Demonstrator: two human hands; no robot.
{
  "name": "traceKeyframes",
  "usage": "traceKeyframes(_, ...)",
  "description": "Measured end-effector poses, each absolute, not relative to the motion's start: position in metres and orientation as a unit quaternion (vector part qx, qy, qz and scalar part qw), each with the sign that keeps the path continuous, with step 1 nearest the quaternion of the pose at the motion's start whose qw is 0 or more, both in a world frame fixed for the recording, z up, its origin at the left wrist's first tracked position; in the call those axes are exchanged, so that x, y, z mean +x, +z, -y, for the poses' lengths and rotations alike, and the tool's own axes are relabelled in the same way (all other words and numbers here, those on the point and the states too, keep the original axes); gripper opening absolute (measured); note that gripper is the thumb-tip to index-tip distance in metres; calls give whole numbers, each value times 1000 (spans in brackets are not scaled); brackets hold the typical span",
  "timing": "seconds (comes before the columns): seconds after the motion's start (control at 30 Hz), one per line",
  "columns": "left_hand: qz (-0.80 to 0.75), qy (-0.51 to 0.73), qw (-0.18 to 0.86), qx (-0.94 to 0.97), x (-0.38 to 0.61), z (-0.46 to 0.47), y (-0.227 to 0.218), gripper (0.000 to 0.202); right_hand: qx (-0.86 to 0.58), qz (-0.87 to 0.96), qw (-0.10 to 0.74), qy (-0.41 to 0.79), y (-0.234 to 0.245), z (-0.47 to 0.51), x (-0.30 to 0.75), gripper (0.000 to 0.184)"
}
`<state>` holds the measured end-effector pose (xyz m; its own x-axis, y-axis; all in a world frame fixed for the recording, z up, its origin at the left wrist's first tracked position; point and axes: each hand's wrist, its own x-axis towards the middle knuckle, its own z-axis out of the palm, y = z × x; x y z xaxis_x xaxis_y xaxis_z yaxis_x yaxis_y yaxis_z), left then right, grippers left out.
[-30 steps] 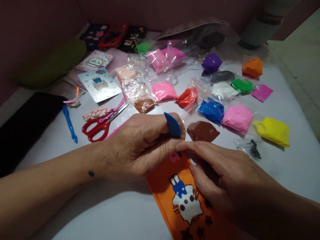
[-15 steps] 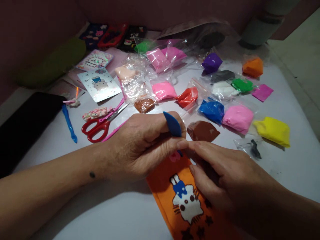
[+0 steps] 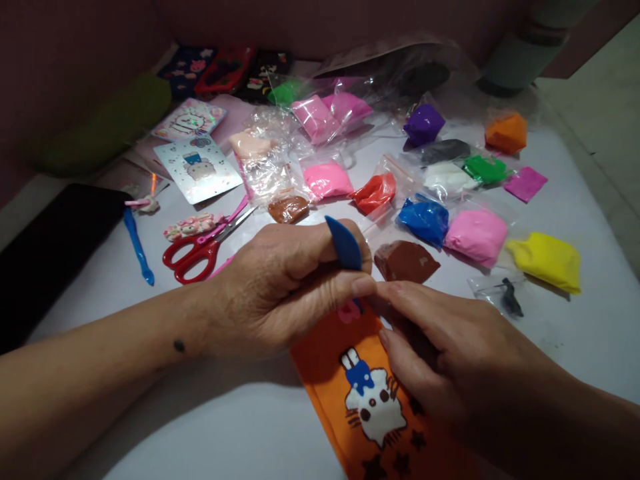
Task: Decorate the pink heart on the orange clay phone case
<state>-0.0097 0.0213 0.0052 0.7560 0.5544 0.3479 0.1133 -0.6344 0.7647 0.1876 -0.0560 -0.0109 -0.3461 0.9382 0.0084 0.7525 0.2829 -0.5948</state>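
My left hand is closed round a blue plastic clay tool, whose curved, blade-like end sticks up between thumb and fingers. Below it lies an orange clay-covered panel with a white cat figure in blue clothes, upside down to me, plus dark stars and a pink shape partly under my hand. My right hand is bent over the panel's right side, fingertips meeting the left thumb and its thumb against the orange surface. Whatever its fingers pinch is hidden.
Red-handled scissors, another blue tool and a black slab lie left. Several bagged clay lumps spread behind and right, including brown, blue and yellow. A shiny cat card lies behind the scissors.
My left hand and forearm have shifted very slightly left and up, with the blue tool still in the grip. My right hand and the orange panel look nearly the same.
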Motion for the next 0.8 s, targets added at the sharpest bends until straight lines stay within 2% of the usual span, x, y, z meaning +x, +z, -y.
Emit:
traceKeyframes(0.33,-195,290,348,870,-9,-22,1,8,-544,783,168,251,-8,57,187,22)
traceKeyframes(0.8,-182,243,366,880,-8,-26,6,11,-534,794,165,238,-8,55,187,32)
